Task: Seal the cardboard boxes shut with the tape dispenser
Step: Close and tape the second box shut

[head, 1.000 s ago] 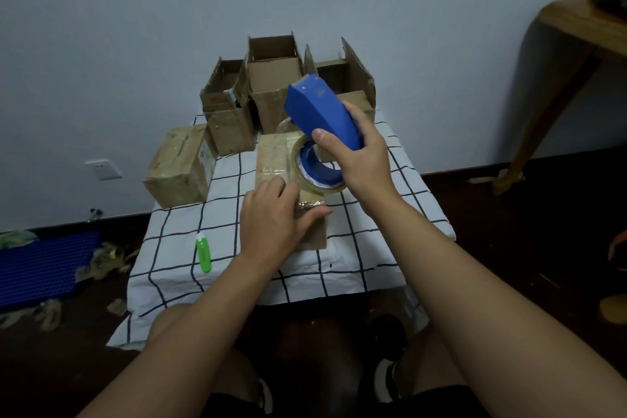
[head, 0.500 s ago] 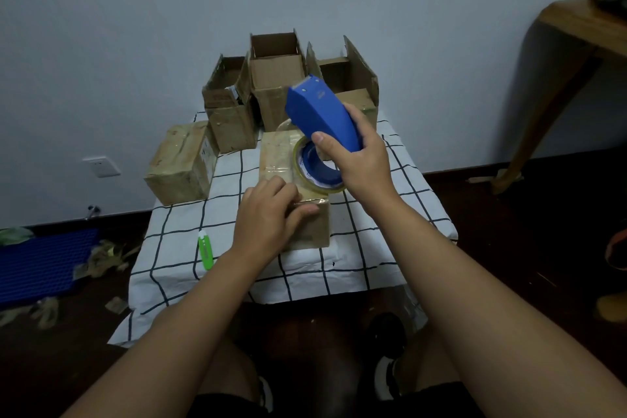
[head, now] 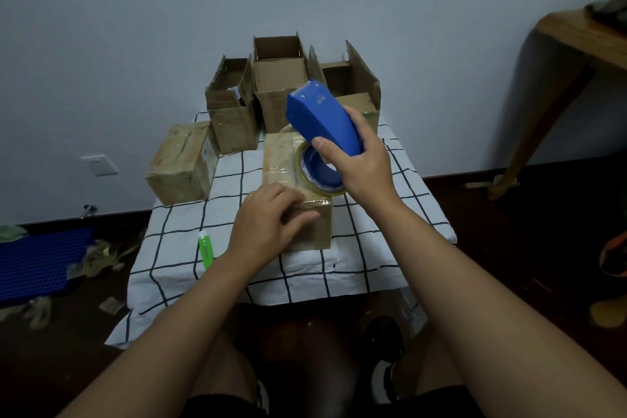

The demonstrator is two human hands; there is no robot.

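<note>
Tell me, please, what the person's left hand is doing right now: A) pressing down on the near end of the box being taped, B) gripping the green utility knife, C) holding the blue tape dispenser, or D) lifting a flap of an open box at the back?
A: the left hand lies flat on the near end of the cardboard box, while the right hand holds the tape dispenser.

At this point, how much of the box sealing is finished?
Done: the taped box at the left looks sealed. In hand: the left hand presses the middle box while the right hand holds the tape dispenser over it. Left: three open boxes behind.
</note>
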